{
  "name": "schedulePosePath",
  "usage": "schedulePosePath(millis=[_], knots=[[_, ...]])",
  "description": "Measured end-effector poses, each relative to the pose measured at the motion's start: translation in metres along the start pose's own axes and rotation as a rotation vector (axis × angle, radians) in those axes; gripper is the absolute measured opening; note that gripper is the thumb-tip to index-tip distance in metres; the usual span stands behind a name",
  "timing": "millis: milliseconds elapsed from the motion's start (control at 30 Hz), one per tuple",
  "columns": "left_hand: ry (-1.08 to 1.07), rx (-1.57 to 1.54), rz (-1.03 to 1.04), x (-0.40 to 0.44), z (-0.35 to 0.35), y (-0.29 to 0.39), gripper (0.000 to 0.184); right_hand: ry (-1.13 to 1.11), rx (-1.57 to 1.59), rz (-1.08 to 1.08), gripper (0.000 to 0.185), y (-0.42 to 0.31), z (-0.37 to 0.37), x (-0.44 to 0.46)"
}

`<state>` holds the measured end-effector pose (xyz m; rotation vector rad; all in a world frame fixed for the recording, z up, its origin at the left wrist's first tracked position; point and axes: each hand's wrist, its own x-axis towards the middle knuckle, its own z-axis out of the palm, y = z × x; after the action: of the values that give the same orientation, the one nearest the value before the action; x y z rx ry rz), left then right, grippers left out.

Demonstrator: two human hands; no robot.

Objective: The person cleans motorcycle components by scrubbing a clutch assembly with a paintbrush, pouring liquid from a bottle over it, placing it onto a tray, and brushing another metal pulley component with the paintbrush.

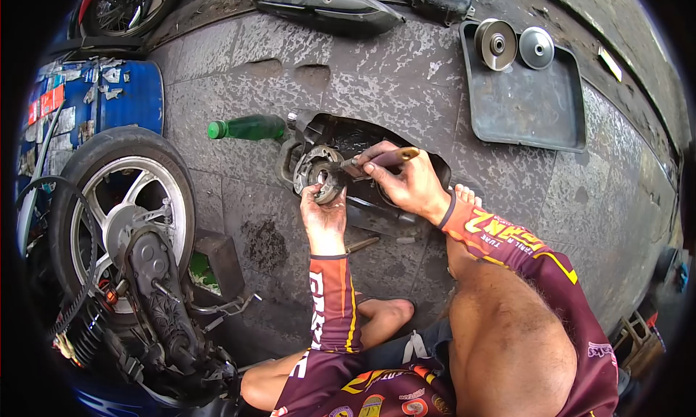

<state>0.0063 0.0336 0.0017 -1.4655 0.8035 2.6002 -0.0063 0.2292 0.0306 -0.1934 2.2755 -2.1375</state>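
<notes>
The left hand [325, 215] grips the round metal part [320, 175] by its near edge, over the dark basin [377, 217]; the right hand [412, 183], just to the part's right, pinches the brush [397, 157] between thumb and fingers; the brush points leftward at the part, its long axis crosswise, handle end slightly farther from the wearer; the part, being round, shows no clear long axis; whether bristles touch it cannot be told
</notes>
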Motion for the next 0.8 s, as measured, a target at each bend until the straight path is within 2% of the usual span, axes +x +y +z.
schedulePosePath(millis=[33,67,100,167,233,300,333,367,433,500,567,633,700,767,800], knots=[[-0.001,0.004,-0.001,0.005,-0.006,0.000,0.030,0.011,0.016,-0.035,0.013,-0.005,0.002,-0.002],[-0.072,-0.040,-0.061,0.011,-0.020,0.002,0.029,0.022,0.112,-0.171,0.013,-0.003,0.006,-0.005],[-0.146,-0.092,-0.118,0.008,-0.020,0.006,0.029,-0.072,0.109,-0.146,0.011,-0.011,0.005,-0.008],[-0.099,-0.127,-0.185,0.006,-0.012,0.007,0.032,-0.039,0.050,-0.058,0.011,0.004,0.002,-0.006],[-0.023,0.026,0.030,-0.007,0.010,0.000,0.035,0.053,0.051,-0.036,0.010,0.009,-0.006,0.000],[-0.064,0.017,0.013,0.003,-0.009,0.006,0.039,0.053,0.130,-0.202,0.009,0.005,-0.002,-0.004],[-0.075,-0.019,-0.064,0.007,-0.018,0.012,0.040,-0.045,0.202,-0.094,0.009,-0.007,0.000,-0.008],[-0.096,-0.064,-0.140,0.016,-0.023,0.015,0.041,-0.115,0.026,-0.208,0.010,-0.001,0.000,-0.010],[-0.092,-0.078,-0.133,0.012,-0.015,0.015,0.043,0.075,0.080,-0.048,0.010,0.021,0.001,-0.007],[-0.074,0.021,0.069,-0.004,0.000,0.009,0.046,0.116,-0.124,0.103,0.016,0.036,-0.003,0.000],[-0.104,-0.012,0.057,0.001,-0.008,0.014,0.050,0.015,-0.179,0.063,0.018,0.050,0.005,0.006],[-0.110,-0.068,0.007,-0.006,0.002,0.014,0.051,-0.264,-0.390,-0.009,0.017,0.052,0.007,0.012],[-0.105,-0.124,-0.029,-0.009,0.010,0.012,0.053,-0.249,-0.227,0.271,0.013,0.038,0.006,0.017],[-0.083,-0.083,0.002,-0.009,0.011,0.013,0.048,0.007,-0.059,0.072,0.013,0.025,0.004,0.012],[-0.071,-0.020,0.040,-0.011,0.012,0.012,0.042,0.114,-0.009,0.110,0.015,0.000,-0.002,0.008]])
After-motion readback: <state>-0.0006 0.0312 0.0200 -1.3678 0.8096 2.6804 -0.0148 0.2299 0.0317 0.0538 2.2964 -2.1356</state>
